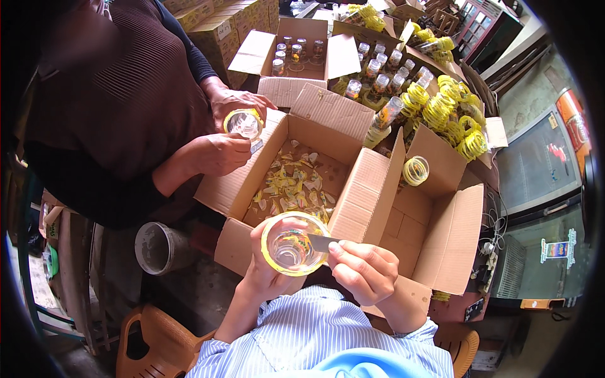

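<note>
My left hand (257,268) is wrapped around a clear glass jar (291,252) with a yellow rim, its round mouth tilted toward me. Between the fingertips of my right hand (365,271) is a thin flat metal blade (321,242), laid against the right side of the jar's rim. Just beyond, an open cardboard box (315,126) has many yellow and whitish scraps (293,183) on its bottom. Across from me at the left, another person's hands (220,154) hold a similar yellow-rimmed jar (244,125).
To the right stands another open carton (457,246) with yellow rings (416,171) at its far edge. Upright glasses (381,83) and stacks of yellow rings (438,112) fill the back right. A far carton (302,28) holds glasses. A white bucket (154,249) stands lower left, beside an orange chair (157,334).
</note>
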{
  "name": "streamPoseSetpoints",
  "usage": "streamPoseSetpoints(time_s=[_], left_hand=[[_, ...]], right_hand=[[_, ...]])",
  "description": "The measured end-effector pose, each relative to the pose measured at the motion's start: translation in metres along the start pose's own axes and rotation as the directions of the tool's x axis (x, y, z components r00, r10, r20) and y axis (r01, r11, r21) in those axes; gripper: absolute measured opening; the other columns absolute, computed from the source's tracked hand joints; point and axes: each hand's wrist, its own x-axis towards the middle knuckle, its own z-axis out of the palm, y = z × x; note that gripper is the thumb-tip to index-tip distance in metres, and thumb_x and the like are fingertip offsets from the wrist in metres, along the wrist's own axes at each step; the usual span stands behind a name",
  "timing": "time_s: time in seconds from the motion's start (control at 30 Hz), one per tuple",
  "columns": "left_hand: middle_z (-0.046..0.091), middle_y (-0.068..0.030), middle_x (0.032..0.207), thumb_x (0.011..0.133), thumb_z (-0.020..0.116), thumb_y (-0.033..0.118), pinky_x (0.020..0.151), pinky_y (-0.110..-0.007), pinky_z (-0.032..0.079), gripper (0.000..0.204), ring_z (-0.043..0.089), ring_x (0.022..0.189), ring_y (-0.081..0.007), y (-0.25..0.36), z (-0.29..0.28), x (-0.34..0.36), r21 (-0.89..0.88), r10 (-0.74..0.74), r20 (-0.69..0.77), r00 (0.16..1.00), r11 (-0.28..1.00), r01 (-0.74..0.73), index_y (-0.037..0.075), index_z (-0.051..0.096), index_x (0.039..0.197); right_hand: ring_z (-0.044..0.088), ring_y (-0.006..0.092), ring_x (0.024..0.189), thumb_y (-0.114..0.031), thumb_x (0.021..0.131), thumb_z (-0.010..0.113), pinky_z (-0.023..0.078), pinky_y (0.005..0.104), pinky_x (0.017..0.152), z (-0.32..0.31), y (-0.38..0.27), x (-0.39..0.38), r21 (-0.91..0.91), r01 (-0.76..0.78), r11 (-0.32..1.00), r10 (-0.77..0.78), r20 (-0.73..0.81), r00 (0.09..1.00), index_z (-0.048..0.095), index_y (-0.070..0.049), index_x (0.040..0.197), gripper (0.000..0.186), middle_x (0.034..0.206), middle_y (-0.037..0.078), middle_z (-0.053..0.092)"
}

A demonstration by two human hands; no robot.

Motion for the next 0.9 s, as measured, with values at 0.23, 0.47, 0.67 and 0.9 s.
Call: streamPoseSetpoints(time_s=[0.23, 0.47, 0.67, 0.9], left_hand=[[0.043, -0.0215, 0.121, 0.072, 0.065, 0.0, 0.089, -0.039, 0.048, 0.074, 0.052, 0.11, -0.0286, 0.0008, -0.0015, 0.0001, -0.044, -0.028, -0.038, 0.999, 0.999, 0.026, 0.002, 0.018, 0.13], [0.043, -0.0214, 0.121, 0.072, 0.066, 0.0, 0.089, -0.038, 0.048, 0.075, 0.051, 0.111, -0.0282, -0.0007, -0.0007, -0.0021, -0.058, -0.038, -0.02, 0.999, 0.998, 0.036, 0.002, 0.018, 0.13], [0.046, -0.0211, 0.119, 0.072, 0.067, 0.001, 0.089, -0.037, 0.047, 0.076, 0.052, 0.11, -0.0273, -0.0005, 0.0002, -0.0015, -0.105, -0.073, -0.05, 0.996, 0.992, 0.067, 0.002, 0.019, 0.129], [0.046, -0.0211, 0.12, 0.072, 0.068, 0.0, 0.089, -0.036, 0.047, 0.076, 0.052, 0.109, -0.0272, 0.0013, -0.0011, 0.0003, -0.051, -0.055, -0.032, 0.998, 0.997, 0.053, 0.002, 0.018, 0.129]], right_hand=[[0.066, 0.0187, 0.072, -0.003, 0.069, 0.066, 0.054, 0.0255, 0.062, -0.0069, -0.0058, -0.0025, 0.045, 0.006, 0.999, -0.005, -0.024, 1.0, 0.057, -0.006, 0.067, 0.01, 0.081, 0.011, 0.067], [0.066, 0.0184, 0.072, -0.003, 0.069, 0.067, 0.054, 0.0254, 0.062, -0.0033, -0.0052, -0.005, 0.041, 0.012, 0.999, -0.01, -0.042, 0.999, 0.056, -0.006, 0.067, 0.011, 0.081, 0.011, 0.067], [0.066, 0.0193, 0.068, 0.001, 0.068, 0.07, 0.054, 0.0255, 0.057, -0.0028, -0.0068, -0.0009, 0.055, 0.024, 0.998, -0.021, -0.061, 0.998, 0.052, -0.006, 0.067, 0.02, 0.078, 0.011, 0.067], [0.066, 0.0192, 0.068, 0.001, 0.067, 0.071, 0.053, 0.0249, 0.058, -0.0018, -0.0051, -0.001, 0.045, -0.002, 0.999, 0.004, -0.037, 0.999, 0.053, -0.005, 0.067, 0.019, 0.077, 0.01, 0.067]])
